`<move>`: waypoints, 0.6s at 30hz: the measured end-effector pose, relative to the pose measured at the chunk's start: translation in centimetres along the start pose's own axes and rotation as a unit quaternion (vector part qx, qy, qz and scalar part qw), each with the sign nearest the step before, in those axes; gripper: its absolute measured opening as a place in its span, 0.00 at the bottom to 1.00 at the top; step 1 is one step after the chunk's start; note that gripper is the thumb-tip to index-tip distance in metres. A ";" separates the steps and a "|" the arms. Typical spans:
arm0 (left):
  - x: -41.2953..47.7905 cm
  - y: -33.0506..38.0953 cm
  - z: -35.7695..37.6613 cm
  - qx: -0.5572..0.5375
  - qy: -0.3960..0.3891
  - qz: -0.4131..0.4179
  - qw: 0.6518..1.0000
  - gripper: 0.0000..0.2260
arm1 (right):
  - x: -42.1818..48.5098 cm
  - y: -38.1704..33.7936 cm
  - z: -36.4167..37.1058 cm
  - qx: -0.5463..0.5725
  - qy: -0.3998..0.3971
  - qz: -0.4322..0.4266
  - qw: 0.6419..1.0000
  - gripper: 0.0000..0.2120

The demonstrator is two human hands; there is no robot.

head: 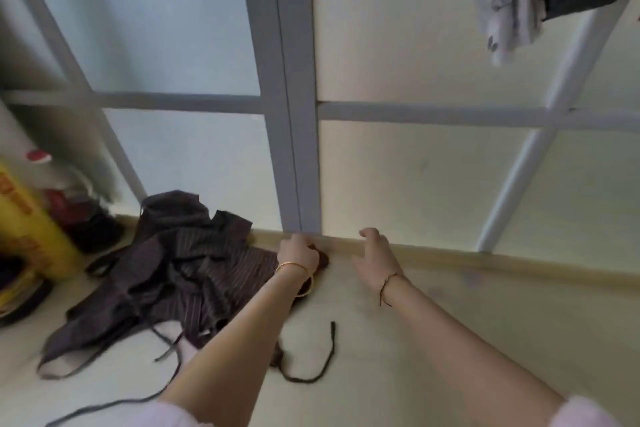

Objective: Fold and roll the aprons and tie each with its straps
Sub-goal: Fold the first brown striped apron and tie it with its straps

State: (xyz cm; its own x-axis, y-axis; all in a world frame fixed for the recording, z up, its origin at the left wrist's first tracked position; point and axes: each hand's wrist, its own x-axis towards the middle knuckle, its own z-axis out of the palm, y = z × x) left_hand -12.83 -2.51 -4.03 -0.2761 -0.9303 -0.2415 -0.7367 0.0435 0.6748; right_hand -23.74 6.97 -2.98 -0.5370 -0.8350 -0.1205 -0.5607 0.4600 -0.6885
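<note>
At the far edge of the floor (pixel 450 340), right against the skirting (pixel 485 263), the left hand (pixel 298 255) curls round a small dark bundle (pixel 320 258). It is mostly hidden by the fingers, and I take it for a rolled apron, though I cannot be sure. The right hand (pixel 374 260) hovers just beside it, apart from it, fingers loosely bent and holding nothing. A heap of aprons (pixel 173 270), dark and striped, lies crumpled toward the left edge near a yellow package (pixel 31 229). A loose strap (pixel 311 367) curves across the floor near the left forearm; whether it belongs to the bundle is unclear. The step in hand looks like parking or securing one roll. The next move likely calls for drawing a single apron out of the heap and spreading it flat, straps untangled.
</note>
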 end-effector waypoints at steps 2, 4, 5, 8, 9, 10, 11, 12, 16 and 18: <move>-0.2 -4.5 -0.9 0.061 0.053 -0.073 0.994 0.18 | -0.5 0.8 3.3 -0.010 -0.057 0.015 0.998 0.23; -0.1 -7.5 -2.5 0.116 0.083 -0.087 0.986 0.18 | -0.8 0.9 5.7 -0.010 -0.102 0.023 0.994 0.24; -0.1 -8.9 -3.1 0.139 0.076 -0.084 0.984 0.17 | -0.9 0.7 6.9 0.001 -0.125 0.027 0.992 0.24; 0.0 -12.3 -2.7 0.214 -0.011 -0.077 0.974 0.15 | -1.5 0.2 9.1 0.038 -0.177 0.035 0.983 0.22; -0.2 -13.1 -2.1 0.228 -0.023 -0.090 0.969 0.16 | -1.7 0.1 9.5 0.044 -0.193 0.041 0.979 0.21; -0.4 -13.9 -1.5 0.226 -0.013 -0.114 0.967 0.19 | -1.8 0.0 10.0 0.047 -0.208 0.045 0.976 0.20; -0.6 -14.6 -1.0 0.214 0.009 -0.144 0.966 0.21 | -1.9 0.0 10.4 0.049 -0.221 0.051 0.973 0.19; -0.9 -15.3 -0.7 0.200 0.038 -0.168 0.965 0.23 | -2.0 0.1 10.5 0.052 -0.232 0.055 0.970 0.18; -0.8 -18.2 -1.2 0.216 0.099 -0.210 0.948 0.21 | -2.3 0.6 10.7 0.067 -0.256 0.070 0.962 0.14; -0.6 -19.2 -2.0 0.192 0.101 -0.226 0.950 0.17 | -2.3 0.5 10.6 0.073 -0.263 0.076 0.959 0.11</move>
State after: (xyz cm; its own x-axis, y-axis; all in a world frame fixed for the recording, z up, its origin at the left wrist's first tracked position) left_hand 2.66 -3.54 -15.46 0.2178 -0.9347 -0.2808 -0.9332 -0.2837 0.2206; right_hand -16.10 5.88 -10.65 -0.1923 -0.8157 -0.5456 -0.3864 0.5740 -0.7220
